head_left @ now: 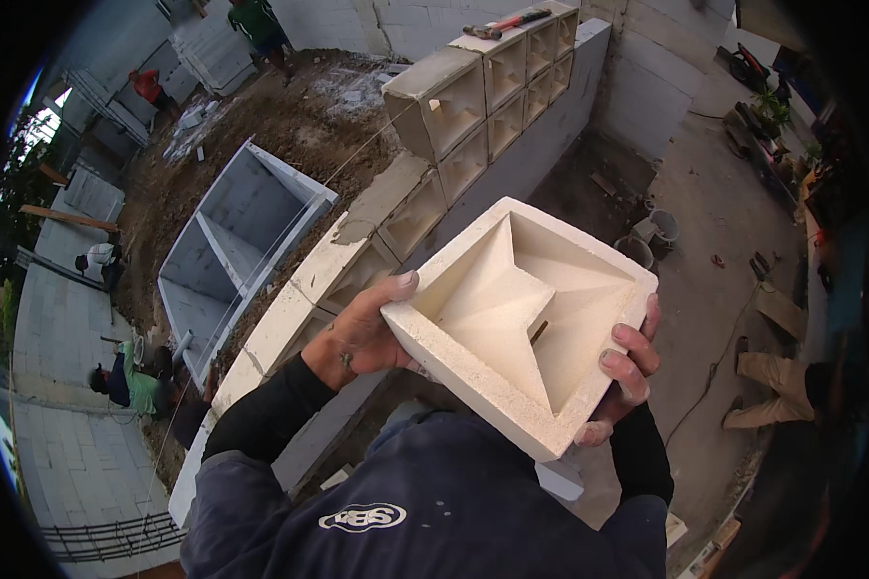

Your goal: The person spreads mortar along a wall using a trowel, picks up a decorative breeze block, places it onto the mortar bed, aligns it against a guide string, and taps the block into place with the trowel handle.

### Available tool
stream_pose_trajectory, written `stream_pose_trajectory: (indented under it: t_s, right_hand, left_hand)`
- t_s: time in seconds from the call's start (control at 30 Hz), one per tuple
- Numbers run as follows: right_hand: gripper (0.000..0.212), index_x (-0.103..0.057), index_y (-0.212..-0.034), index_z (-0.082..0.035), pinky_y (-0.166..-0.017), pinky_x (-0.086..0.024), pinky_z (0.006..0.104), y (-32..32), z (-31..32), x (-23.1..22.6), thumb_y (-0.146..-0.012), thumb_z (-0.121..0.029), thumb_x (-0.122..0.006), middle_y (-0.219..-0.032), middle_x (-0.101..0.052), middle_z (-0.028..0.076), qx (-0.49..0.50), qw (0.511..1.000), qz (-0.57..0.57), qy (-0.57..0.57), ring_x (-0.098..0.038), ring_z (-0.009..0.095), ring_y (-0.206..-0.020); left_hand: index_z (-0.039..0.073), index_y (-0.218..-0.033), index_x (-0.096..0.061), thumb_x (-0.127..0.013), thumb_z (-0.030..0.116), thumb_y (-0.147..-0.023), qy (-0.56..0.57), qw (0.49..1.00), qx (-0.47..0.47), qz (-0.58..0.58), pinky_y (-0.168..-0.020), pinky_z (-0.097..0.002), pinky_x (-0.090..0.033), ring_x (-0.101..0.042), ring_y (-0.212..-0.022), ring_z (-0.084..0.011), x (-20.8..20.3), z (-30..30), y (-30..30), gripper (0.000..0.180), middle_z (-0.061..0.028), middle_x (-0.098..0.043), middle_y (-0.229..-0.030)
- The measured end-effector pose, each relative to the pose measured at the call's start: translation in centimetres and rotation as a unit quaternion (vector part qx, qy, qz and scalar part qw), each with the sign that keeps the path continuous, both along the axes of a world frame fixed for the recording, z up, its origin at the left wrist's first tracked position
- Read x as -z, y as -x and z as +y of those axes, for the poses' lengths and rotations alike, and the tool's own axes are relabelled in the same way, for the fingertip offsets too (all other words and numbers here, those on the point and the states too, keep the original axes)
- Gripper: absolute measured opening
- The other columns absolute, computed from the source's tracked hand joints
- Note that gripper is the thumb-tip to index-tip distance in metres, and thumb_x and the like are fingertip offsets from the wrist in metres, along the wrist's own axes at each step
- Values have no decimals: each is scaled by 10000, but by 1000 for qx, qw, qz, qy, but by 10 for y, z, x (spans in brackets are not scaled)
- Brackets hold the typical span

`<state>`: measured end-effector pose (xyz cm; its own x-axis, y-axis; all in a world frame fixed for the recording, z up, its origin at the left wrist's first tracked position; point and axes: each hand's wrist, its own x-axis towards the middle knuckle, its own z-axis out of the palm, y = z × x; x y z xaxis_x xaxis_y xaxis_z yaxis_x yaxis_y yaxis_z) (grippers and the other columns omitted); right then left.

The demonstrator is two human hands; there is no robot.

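The right hand's (628,376) fingers are curled over one edge of the cream block (502,299), and the left hand (362,333) grips its opposite corner, thumb over the rim, so both are clamped on it. The block is held up in the middle of the frame, tilted, its hollow face showing, apart from the wall (587,92); this one isn't set yet. Just beyond, the lower row (415,214) of similar blocks runs from centre left toward the upper right, with grey mortar (391,193) smeared on top. At the far end an upper row (437,111) already stands on it, a hammer (507,24) lying on top. By my reckoning, the bare nearer stretch is what's left, alongside the taut string (365,147).
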<state>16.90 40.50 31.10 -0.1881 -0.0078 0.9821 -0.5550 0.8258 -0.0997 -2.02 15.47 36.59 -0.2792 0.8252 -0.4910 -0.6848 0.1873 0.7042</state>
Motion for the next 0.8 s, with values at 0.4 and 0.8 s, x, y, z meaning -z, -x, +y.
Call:
stream_pose_trajectory:
  t_s: [0.4,0.8]
  right_hand:
    - [1291,-191,-1635,-52,-1195,-313,581,-66,66,36,-747,-851,-681,-1604,-329,243,17,876,-372,306,-375,413,-1474]
    - [504,-618,-1313,49,-817,-555,338,70,-91,250,-997,-338,-679,-1129,-729,129,-273,580,-553,531,-691,182,-924]
  left_hand:
    - [35,-1554,-332,-734,468,-774,133,979,29,152,-856,-515,-581,-633,-1172,-326,6,21,-4,978,-212,-557,-1345]
    - [74,-1406,-522,-697,519,-807,379,870,260,181,-691,-365,-643,-725,-967,-217,54,15,67,767,-134,-648,-1127]
